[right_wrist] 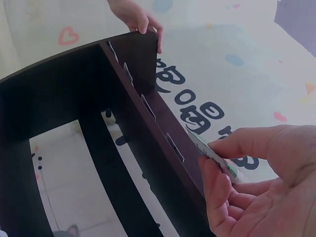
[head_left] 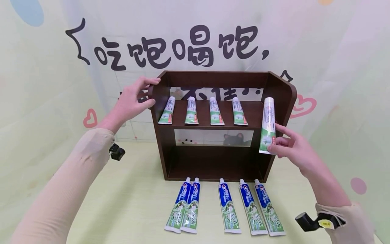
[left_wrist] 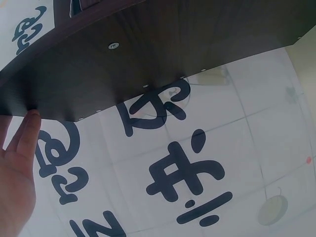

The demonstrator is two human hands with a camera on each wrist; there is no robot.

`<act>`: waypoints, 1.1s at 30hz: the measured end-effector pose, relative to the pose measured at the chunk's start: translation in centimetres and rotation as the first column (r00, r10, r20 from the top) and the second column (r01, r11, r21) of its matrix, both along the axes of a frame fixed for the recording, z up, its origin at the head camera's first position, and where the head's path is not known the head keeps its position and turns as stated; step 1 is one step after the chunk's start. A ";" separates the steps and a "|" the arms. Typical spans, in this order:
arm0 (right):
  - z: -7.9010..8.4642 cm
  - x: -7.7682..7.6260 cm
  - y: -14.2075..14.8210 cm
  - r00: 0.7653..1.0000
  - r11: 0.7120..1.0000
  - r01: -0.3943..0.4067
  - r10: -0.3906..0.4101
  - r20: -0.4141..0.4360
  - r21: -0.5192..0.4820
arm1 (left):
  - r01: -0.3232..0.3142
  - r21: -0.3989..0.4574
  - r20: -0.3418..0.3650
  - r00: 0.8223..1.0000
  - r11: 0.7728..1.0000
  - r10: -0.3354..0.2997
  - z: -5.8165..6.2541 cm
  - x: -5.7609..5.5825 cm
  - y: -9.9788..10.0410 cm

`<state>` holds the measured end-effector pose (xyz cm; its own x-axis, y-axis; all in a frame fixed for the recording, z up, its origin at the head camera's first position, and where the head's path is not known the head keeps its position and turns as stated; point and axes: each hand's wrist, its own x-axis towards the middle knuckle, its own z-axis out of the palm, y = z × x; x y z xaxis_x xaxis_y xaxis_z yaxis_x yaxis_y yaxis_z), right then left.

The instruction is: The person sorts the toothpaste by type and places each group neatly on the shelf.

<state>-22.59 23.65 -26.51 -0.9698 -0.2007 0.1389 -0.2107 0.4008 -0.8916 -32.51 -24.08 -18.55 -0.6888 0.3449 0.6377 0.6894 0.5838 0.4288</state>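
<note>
A dark brown two-tier shelf stands against the wall. My left hand grips the upper edge of its left side panel, thumb and fingers on either side. Between the thumb and fingers of my right hand is a white-and-green toothpaste tube, cap up, in front of the upper tier's right end. In the right wrist view the tube shows nearly edge-on. Several matching tubes lie in a row on the upper tier, caps toward the back.
On the pale table before the shelf lie several blue-and-green toothpaste tubes, caps toward the shelf. The two leftmost overlap. The lower tier has a dark bottom board. Behind stands a printed wall cover.
</note>
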 end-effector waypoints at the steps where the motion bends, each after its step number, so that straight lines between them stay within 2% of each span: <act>1: 0.0 -0.1 0.1 1.000 1.000 0.002 -0.002 0.004 0.003 | -0.001 -0.003 0.000 1.000 1.000 0.001 0.0 0.0 0.0; 9: 0.2 -1.3 0.6 1.000 1.000 0.015 -0.015 0.018 0.002 | -0.002 0.003 -0.006 1.000 1.000 0.002 0.0 0.0 0.0; 17: 0.1 -2.3 1.1 1.000 1.000 -0.007 0.008 0.022 -0.030 | 0.005 0.000 -0.014 1.000 1.000 -0.005 -0.1 -0.1 0.0; 28: 0.2 -2.8 0.9 0.999 0.998 -0.021 0.023 0.043 -0.055 | 0.003 -0.003 -0.028 1.000 1.000 -0.003 -0.1 -0.1 -0.1; 33: 0.1 -2.7 1.1 0.998 0.997 -0.051 0.052 0.018 -0.051 | 0.007 0.005 -0.021 1.000 1.000 -0.007 -0.1 -0.1 0.0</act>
<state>-25.28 24.79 -26.37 -0.9608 -0.2441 0.1311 -0.2123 0.3446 -0.9144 -32.58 -24.13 -18.68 -0.6731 0.3459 0.6537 0.7021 0.5768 0.4177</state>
